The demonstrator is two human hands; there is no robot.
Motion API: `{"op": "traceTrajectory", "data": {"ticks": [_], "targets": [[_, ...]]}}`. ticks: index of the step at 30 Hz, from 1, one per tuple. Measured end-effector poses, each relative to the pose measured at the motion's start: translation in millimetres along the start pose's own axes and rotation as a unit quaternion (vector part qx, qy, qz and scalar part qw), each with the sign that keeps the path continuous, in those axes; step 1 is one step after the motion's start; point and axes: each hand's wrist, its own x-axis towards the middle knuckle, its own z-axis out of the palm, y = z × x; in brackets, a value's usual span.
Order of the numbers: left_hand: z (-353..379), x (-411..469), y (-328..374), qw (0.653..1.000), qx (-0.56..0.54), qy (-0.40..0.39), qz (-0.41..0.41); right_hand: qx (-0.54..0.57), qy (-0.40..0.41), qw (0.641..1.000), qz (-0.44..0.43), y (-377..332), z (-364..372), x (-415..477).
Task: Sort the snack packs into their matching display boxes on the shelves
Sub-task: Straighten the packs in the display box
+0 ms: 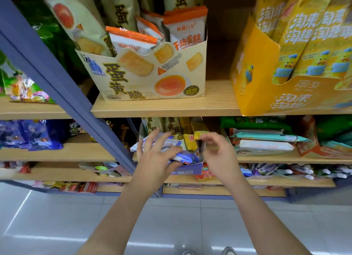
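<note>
Thumb and forefinger of your left hand (pixel 158 155) are pinching a blue pack (pixel 185 157) above the box (pixel 190 170) on the middle shelf (pixel 266 159). Your right hand (pixel 217 152) is curling beside a yellow pack (pixel 198 135); blur is hiding whether it grips.

Wooden shelves (pixel 165 106) sit in rows, one under the other. A blue post (pixel 57 79) leans across them. The floor (pixel 57 216) has pale, shiny tiles, maybe grey.

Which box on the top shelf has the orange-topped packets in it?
The cream box with the egg picture, left of the yellow box, which holds yellow packs.
</note>
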Motion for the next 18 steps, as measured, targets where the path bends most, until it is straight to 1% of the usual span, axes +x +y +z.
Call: {"op": "traceTrajectory", "data": {"ticks": [1, 2, 5, 7, 9, 12, 15, 18], "targets": [[0.0, -0.2, -1.1, 1.000, -0.005, 0.011, 0.000, -0.043, 0.022, 0.999, 0.002, -0.2, -2.0, 7.3], [0.1, -0.9, -2.9, 1.000, -0.012, 0.020, -0.004, -0.100, 0.017, 0.995, 0.007, -0.8, -1.8, 14.6], [2.9, -1.2, -10.8, 0.999, -0.031, 0.029, -0.022, -0.268, -0.062, 0.961, 0.024, -5.4, 6.0, 31.9], [5.4, -1.1, -15.0, 0.998, -0.051, 0.016, -0.016, -0.339, -0.098, 0.935, 0.031, -7.7, 14.5, 36.9], [7.6, -2.3, -16.0, 0.999, -0.044, 0.012, 0.000, -0.381, -0.109, 0.918, 0.022, -9.7, 21.0, 38.9], [8.4, -6.5, -17.2, 0.999, -0.022, 0.033, 0.021, -0.421, -0.108, 0.900, 0.030, -14.8, 26.9, 44.5], [8.4, -11.8, -19.8, 0.999, -0.010, 0.032, 0.039, -0.480, -0.103, 0.871, 0.035, -23.9, 35.4, 49.2], [8.3, -13.2, -20.9, 0.999, -0.002, 0.025, 0.043, -0.498, -0.119, 0.857, 0.059, -30.3, 41.9, 53.0]]}}
